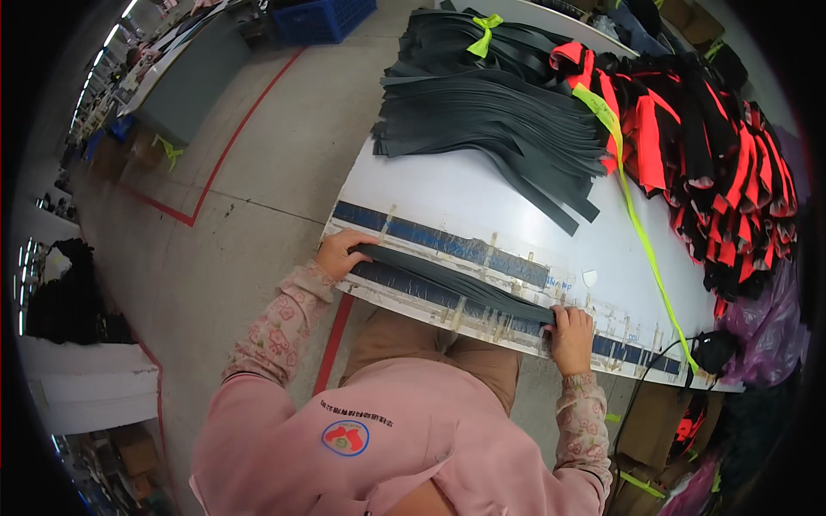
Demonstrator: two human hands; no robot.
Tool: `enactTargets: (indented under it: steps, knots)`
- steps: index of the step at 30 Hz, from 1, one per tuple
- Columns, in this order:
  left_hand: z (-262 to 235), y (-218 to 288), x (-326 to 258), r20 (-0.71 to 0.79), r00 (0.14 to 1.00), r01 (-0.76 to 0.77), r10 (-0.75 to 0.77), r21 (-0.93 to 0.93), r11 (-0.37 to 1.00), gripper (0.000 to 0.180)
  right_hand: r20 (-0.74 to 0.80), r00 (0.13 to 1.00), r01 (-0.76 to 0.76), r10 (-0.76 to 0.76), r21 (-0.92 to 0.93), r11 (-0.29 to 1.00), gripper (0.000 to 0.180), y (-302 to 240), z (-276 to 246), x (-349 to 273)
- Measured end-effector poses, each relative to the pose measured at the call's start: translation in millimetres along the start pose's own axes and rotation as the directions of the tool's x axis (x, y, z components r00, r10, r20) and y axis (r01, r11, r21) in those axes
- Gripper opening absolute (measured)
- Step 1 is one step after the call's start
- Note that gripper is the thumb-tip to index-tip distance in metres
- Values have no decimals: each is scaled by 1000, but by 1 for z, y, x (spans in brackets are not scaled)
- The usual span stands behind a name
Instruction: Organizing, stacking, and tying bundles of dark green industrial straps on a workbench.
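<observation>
A dark grey-green fabric strip [456,281], or a few lying together, stretches across the front of the white table [413,185]. My left hand [341,254] grips its left end, thumb and fingers closed. At the other end, my right hand [571,337] is closed on the strip near the table's front edge. The strip sags slightly between my hands and lies over dark blue bands [456,244] taped to the tabletop. Farther back lies a large stack of similar dark strips [482,116], with several ends hanging loose toward me.
A yellow-green tie [484,36] binds the rear strips. Red-and-black fabric pieces [662,129] heap up at the right, with a long yellow-green ribbon [635,219] running to the front corner. A purple plastic bag [766,322] hangs there. A blue crate [323,19] stands on the floor behind.
</observation>
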State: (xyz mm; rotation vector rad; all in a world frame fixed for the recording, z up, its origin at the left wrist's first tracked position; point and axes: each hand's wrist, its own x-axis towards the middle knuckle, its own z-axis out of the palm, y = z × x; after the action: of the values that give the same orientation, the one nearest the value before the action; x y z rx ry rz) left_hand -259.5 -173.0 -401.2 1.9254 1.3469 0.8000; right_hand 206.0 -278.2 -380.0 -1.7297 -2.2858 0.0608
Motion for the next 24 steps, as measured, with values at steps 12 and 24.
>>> enactTargets:
  steps: [12, 24]
  knots:
    - [-64, -55, 48, 280, 869, 493, -408, -415, 765, 43, 395, 879, -461, 267, 845, 270, 24, 17, -32, 33]
    - [-66, -81, 87, 1, 865, 496, -502, 148, 855, 36, 529, 766, -619, 365, 759, 200, 31, 19, 22, 92]
